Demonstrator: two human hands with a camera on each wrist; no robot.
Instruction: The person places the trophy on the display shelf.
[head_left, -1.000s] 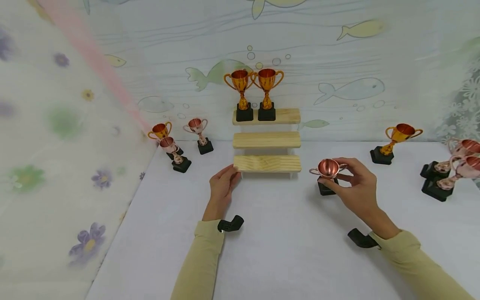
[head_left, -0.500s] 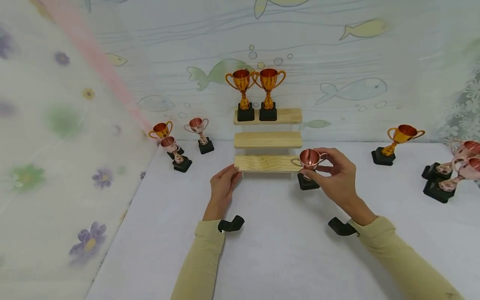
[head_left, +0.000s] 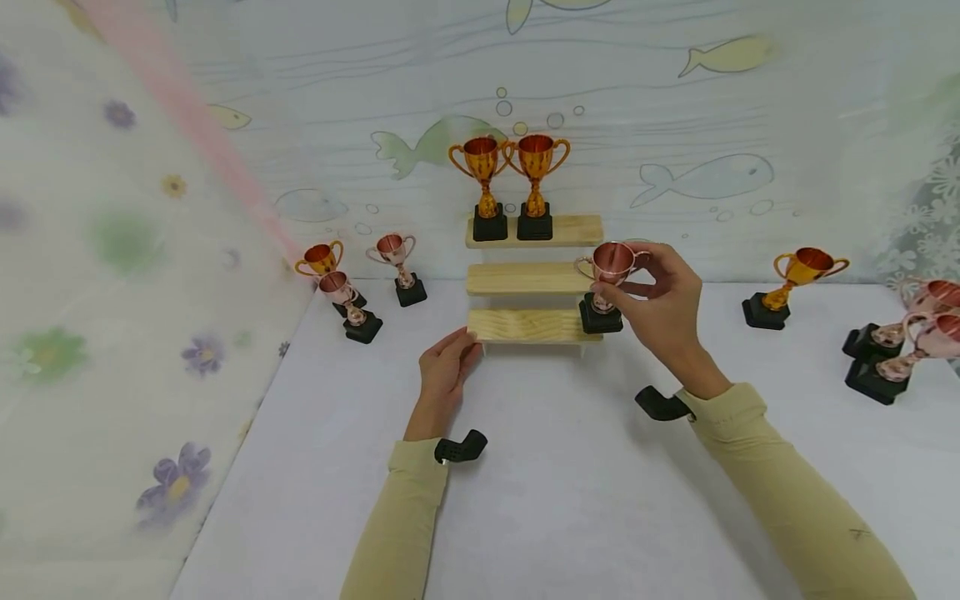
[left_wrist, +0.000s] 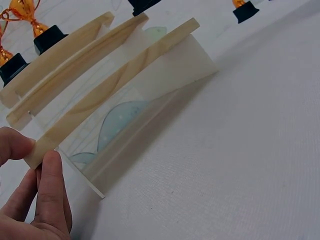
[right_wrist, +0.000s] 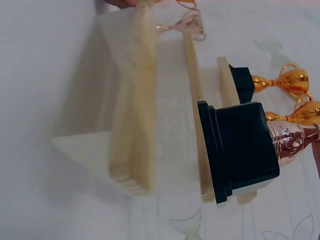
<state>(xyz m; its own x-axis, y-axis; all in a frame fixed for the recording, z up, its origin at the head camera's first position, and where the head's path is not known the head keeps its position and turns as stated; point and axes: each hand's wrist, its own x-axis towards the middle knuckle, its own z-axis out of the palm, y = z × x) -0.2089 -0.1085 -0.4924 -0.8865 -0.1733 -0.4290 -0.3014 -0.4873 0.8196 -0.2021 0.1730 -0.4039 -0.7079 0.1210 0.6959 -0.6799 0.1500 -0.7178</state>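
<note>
My right hand (head_left: pixel 663 308) pinches a rose-gold trophy cup (head_left: pixel 612 263) by its stem and bowl, upright with its black base in front of the right end of the wooden shelf stand (head_left: pixel 534 327). The right wrist view shows that black base (right_wrist: pixel 245 150) large, close to the middle step. With thumb and fingers my left hand (head_left: pixel 446 372) grips the left end of the lowest step; the left wrist view shows this pinch on the wooden board (left_wrist: pixel 115 82). Two gold trophies, one at left (head_left: pixel 484 187) and one at right (head_left: pixel 535 187), stand on the top step.
On the left of the table are a gold trophy (head_left: pixel 318 260) and two rose-gold trophies, one in front (head_left: pixel 352 308) and one nearer the stand (head_left: pixel 401 268). To the right are a gold trophy (head_left: pixel 787 287) and rose-gold trophies (head_left: pixel 900 358) at the edge of view. A patterned curtain hangs behind.
My right hand has carried the rose-gold trophy left and up, from beside the stand to the right end of its steps. My left hand has stayed on the lowest step.
</note>
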